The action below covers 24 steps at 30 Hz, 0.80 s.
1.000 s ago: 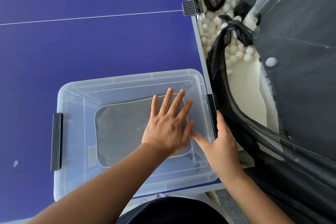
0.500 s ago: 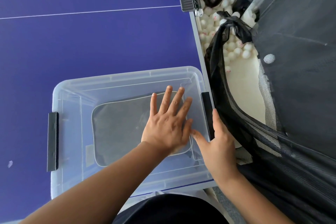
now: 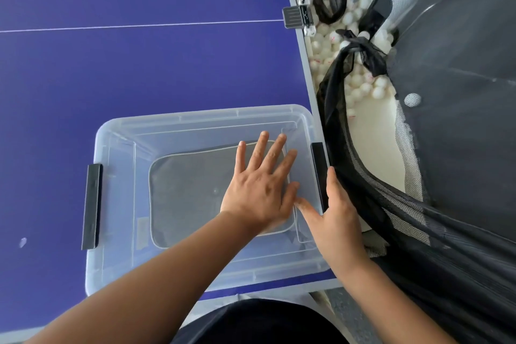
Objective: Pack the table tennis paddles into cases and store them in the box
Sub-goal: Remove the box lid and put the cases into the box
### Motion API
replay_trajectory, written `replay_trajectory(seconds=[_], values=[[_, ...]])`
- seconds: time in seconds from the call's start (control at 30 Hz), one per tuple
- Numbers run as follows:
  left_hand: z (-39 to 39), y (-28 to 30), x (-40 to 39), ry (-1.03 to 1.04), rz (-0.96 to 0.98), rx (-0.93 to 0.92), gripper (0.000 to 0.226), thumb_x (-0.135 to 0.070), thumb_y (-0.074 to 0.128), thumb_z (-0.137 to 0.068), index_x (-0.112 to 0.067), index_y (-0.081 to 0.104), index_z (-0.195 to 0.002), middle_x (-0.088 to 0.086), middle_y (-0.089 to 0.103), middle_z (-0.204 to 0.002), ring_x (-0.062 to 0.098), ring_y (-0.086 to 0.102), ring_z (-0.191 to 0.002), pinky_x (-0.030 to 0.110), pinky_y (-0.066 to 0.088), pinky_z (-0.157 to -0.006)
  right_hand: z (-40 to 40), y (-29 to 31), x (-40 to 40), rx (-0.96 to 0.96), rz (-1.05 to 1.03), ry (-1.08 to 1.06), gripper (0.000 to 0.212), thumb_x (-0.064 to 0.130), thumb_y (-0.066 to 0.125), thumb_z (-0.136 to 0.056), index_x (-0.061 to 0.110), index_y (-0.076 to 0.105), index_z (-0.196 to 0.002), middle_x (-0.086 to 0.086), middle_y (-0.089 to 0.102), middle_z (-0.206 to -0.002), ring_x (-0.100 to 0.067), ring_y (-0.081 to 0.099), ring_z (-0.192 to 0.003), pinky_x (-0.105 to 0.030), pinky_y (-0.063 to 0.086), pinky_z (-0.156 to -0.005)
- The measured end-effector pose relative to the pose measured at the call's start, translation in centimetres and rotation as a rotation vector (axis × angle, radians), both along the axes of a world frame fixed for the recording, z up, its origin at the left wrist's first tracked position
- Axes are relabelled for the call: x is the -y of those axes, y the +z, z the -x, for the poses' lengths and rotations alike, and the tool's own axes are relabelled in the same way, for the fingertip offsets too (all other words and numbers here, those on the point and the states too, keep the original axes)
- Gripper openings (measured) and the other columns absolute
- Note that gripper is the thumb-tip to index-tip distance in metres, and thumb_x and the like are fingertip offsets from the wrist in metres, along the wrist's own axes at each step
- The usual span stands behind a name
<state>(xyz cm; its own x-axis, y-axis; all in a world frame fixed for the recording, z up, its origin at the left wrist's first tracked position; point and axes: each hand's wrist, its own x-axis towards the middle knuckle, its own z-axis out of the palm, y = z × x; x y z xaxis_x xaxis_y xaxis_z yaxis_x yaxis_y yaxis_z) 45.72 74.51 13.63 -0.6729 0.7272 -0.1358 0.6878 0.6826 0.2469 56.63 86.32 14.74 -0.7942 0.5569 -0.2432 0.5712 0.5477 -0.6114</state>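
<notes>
left hand (image 3: 259, 193) flat, fingers spread on lid (image 3: 195, 131), centre frame | right hand (image 3: 335, 218) open, thumb on lid, fingers against black latch (image 3: 318, 167) | grey case (image 3: 184, 198) inside box (image 3: 111, 274)

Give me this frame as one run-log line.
stage: closing box | left hand: flat on lid | right hand: at right latch | grey case: inside | left latch: unattended
</notes>
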Motion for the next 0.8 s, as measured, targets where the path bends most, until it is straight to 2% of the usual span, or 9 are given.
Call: replay_trajectory(seconds=[0.2, 0.33, 0.5, 0.67, 0.8], values=[[0.2, 0.5, 0.6, -0.008, -0.08, 0.042, 0.063, -0.056, 0.023, -0.098, -0.027, 0.028, -0.153, 0.003, 0.01, -0.166, 0.026, -0.006, -0.153, 0.054, -0.005, -0.121, 0.0, 0.7, -0.6, 0.031, -0.009, 0.083, 0.102, 0.06, 0.061, -0.078, 0.012, 0.016, -0.155, -0.009, 0.029, -0.159, -0.021, 0.03, -0.145, -0.025, 0.03, -0.11], [0.0, 0.5, 2.0, 0.03, -0.146, 0.045, 0.064, -0.054, 0.025, -0.097, -0.022, 0.031, -0.152, 0.009, 0.018, -0.163, 0.028, 0.005, -0.153, 0.052, 0.004, -0.122, 0.2, 0.5, -0.2, -0.033, -0.089, 0.155, 0.1, 0.068, 0.051, -0.078, 0.012, 0.02, -0.155, -0.005, 0.015, -0.163, -0.017, 0.016, -0.15, -0.02, 0.019, -0.112], [-0.9, 0.5, 5.9, 0.117, -0.144, 0.012, 0.063, -0.054, 0.028, -0.098, -0.022, 0.034, -0.151, 0.007, 0.019, -0.163, 0.026, 0.005, -0.153, 0.05, 0.003, -0.123, 0.8, 0.6, 1.2, -0.069, -0.166, 0.268, 0.091, 0.067, 0.041, -0.084, 0.013, 0.022, -0.154, -0.004, 0.01, -0.164, -0.016, 0.0, -0.151, -0.036, 0.013, -0.122], [-1.0, 1.3, 10.1, 0.197, -0.103, 0.004, 0.066, -0.058, 0.021, -0.097, -0.024, 0.031, -0.153, 0.002, 0.014, -0.165, 0.022, -0.003, -0.153, 0.048, -0.004, -0.123, 2.3, 1.1, 3.6, -0.01, -0.254, 0.441, 0.088, 0.077, 0.021, -0.087, 0.021, 0.025, -0.154, 0.001, 0.014, -0.163, -0.021, -0.004, -0.151, -0.044, 0.0, -0.121], [0.0, 2.8, 13.1, 0.232, -0.133, -0.019, 0.071, -0.061, 0.017, -0.094, -0.023, 0.031, -0.153, 0.001, 0.016, -0.164, 0.021, -0.001, -0.153, 0.047, -0.003, -0.123, 3.7, 2.6, 6.3, 0.02, -0.297, 0.53, 0.092, 0.081, 0.01, -0.082, 0.025, 0.024, -0.154, 0.004, 0.013, -0.164, -0.022, -0.007, -0.151, -0.047, 0.002, -0.122]])
